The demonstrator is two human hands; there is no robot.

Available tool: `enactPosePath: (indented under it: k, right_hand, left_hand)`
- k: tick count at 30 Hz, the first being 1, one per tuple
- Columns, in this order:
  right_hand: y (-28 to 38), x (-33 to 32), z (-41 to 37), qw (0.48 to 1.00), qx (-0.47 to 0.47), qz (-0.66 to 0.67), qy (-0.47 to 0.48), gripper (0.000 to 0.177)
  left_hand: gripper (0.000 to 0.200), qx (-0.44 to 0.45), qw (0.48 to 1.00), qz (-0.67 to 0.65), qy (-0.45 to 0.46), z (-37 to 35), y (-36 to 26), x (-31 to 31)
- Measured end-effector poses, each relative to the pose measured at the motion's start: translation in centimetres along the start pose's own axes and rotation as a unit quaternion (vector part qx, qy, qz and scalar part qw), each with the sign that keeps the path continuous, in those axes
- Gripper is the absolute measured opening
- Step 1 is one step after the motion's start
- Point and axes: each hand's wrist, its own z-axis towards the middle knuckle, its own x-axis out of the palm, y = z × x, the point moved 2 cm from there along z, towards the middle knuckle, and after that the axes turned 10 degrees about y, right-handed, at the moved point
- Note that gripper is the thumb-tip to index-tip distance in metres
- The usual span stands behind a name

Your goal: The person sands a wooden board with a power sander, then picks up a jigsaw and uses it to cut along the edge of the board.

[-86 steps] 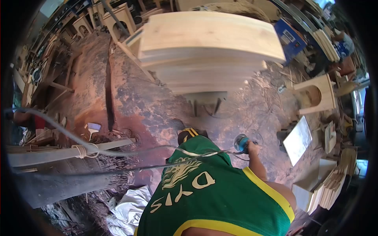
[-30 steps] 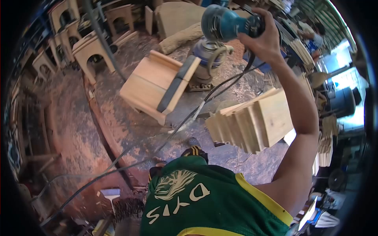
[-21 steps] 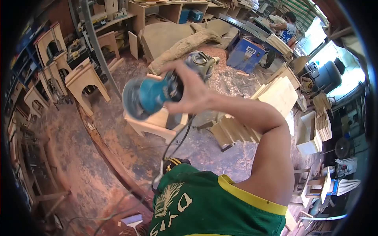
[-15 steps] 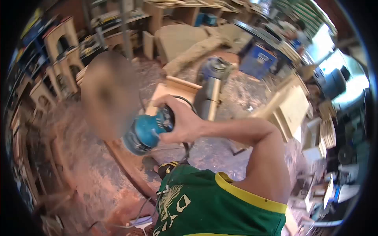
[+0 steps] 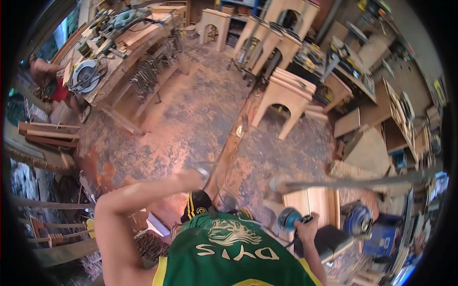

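My right hand (image 5: 307,228) is wrapped around a teal power sander (image 5: 287,219), low on the right beside my body. The sander's round end points left, and it overlaps the edge of a pale wooden board piece (image 5: 315,205) in this view. My left arm is bent across in front of me, and my left hand (image 5: 192,179) is smeared by motion. A small whitish blur (image 5: 202,171) shows at its fingertips; I cannot tell what it is. Below it is the green jersey (image 5: 234,248) I wear.
A workbench (image 5: 129,45) at upper left carries a circular saw (image 5: 87,76); clamps (image 5: 149,76) hang from it. Another person (image 5: 47,78) is beyond. Arched wooden stools (image 5: 286,97) stand ahead. A grey pole (image 5: 358,183) crosses at right, near a blue crate (image 5: 381,238).
My view has swung left, bringing the workbench in. The sander in my right hand has gone from the centre to lower right. My left arm has come into view; a large blurred round shape is gone.
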Motion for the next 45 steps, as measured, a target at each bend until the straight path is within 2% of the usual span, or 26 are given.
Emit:
enactPosePath:
  k: [1,3,5,8,11,13,15,17,19,20,21,22,24,26,27,28,29,30,31,33,35,37,38,39,42,45]
  right_hand:
    - [0.5,1.0,1.4,1.0,-0.006,0.014,0.011,0.081]
    - [6.3,2.7,2.5,0.987,-0.122,-0.098,-0.017,0.079]
    - [13.9,3.8,4.1,0.984,-0.163,-0.077,-0.006,0.077]
    - [24.3,5.8,8.4,0.965,-0.252,-0.06,-0.044,0.073]
    - [35.3,8.8,13.7,0.934,-0.321,-0.027,-0.155,0.071]
    - [43.2,8.9,16.8,0.896,-0.38,-0.055,-0.225,0.072]
    - [49.6,9.6,20.6,0.903,-0.361,0.032,-0.233,0.078]
    - [56.7,10.4,24.6,0.894,-0.368,0.104,-0.234,0.081]
    - [62.8,11.2,29.6,0.875,-0.367,0.233,-0.213,0.081]
    - [65.3,11.4,32.6,0.875,-0.373,0.187,-0.244,0.08]
    - [65.7,13.3,38.2,0.847,-0.36,0.359,-0.157,0.075]
    - [70.0,14.7,39.9,0.791,-0.283,0.54,-0.059,0.065]
    - [72.7,19.1,48.8,0.665,-0.224,0.695,0.155,0.051]
    - [76.8,22.3,53.7,0.592,-0.169,0.746,0.254,0.053]
    - [78.1,23.9,56.3,0.608,-0.156,0.733,0.262,0.054]
    - [77.6,27.4,61.9,0.601,-0.161,0.731,0.281,0.055]
    - [81.1,25.9,60.3,0.664,-0.137,0.704,0.212,0.052]
    - [83.3,25.4,61.0,0.644,-0.182,0.716,0.2,0.052]
    - [84.3,26.5,63.8,0.719,-0.201,0.646,0.162,0.06]
    - [86.6,24.7,64.8,0.863,-0.362,0.351,-0.042,0.071]
    - [89.2,24.2,64.7,0.911,-0.316,0.266,-0.007,0.075]
    - [89.5,24.3,64.2,0.912,-0.355,0.149,-0.141,0.074]
    - [88.9,23.7,64.2,0.93,-0.31,0.17,-0.096,0.074]
    - [87.8,23.1,63.8,0.943,-0.263,0.199,-0.05,0.074]
    - [84.9,21.3,61.1,0.949,-0.163,0.253,-0.096,0.074]
    - [82.8,21.2,56.7,0.921,-0.052,0.276,-0.271,0.07]
  left_hand:
    - [0.026,0.078,0.997,-0.005,-0.012,3.0,-0.5,-0.8]
    - [0.017,0.226,0.96,0.047,-0.161,8.3,-0.4,-2.0]
    - [0.019,0.322,0.869,0.169,-0.336,14.3,2.3,-3.4]
    - [0.025,0.345,0.801,0.068,-0.484,14.2,12.4,-9.7]
    - [0.036,0.233,0.814,-0.17,-0.504,13.5,24.3,-11.3]
    - [0.042,0.126,0.667,-0.494,-0.544,10.1,31.2,-13.5]
    - [0.052,0.038,0.45,-0.717,-0.53,6.6,38.9,-14.9]
    - [0.05,-0.05,0.428,-0.668,-0.606,3.4,47.5,-14.7]
    - [0.033,-0.163,0.479,-0.607,-0.613,-2.9,54.2,-17.5]
    - [0.028,-0.159,0.509,-0.561,-0.633,-3.4,58.7,-16.5]
    - [0.024,-0.163,0.538,-0.479,-0.675,-4.5,62.3,-17.3]
    - [0.023,-0.157,0.504,-0.484,-0.698,-5.4,65.1,-18.4]
    - [0.027,-0.167,0.482,-0.49,-0.707,-6.8,71.7,-18.2]
    - [0.037,-0.368,0.545,-0.354,-0.665,-9.4,73.7,-21.7]
    - [0.046,-0.509,0.548,-0.324,-0.58,-10.1,75.7,-22.1]
    - [0.053,-0.547,0.543,-0.278,-0.574,-10.3,79.2,-21.0]
    - [0.053,-0.492,0.55,-0.352,-0.576,-9.9,79.7,-23.7]
    - [0.053,-0.425,0.56,-0.321,-0.634,-8.9,83.6,-22.6]
    - [0.052,-0.421,0.593,-0.265,-0.633,-7.7,86.8,-22.6]
    - [0.05,-0.443,0.588,-0.259,-0.625,-3.0,87.9,-27.7]
    - [0.047,-0.37,0.64,-0.287,-0.609,3.3,90.6,-30.6]
    - [0.043,-0.237,0.685,-0.356,-0.59,11.1,91.6,-35.4]
    - [0.041,-0.163,0.649,-0.449,-0.592,15.4,89.8,-38.5]
    - [0.041,-0.161,0.698,-0.413,-0.563,18.7,90.3,-41.0]
    - [0.042,-0.048,0.767,-0.412,-0.489,28.2,90.9,-47.7]
    - [0.041,0.088,0.809,-0.404,-0.418,38.5,93.5,-52.5]
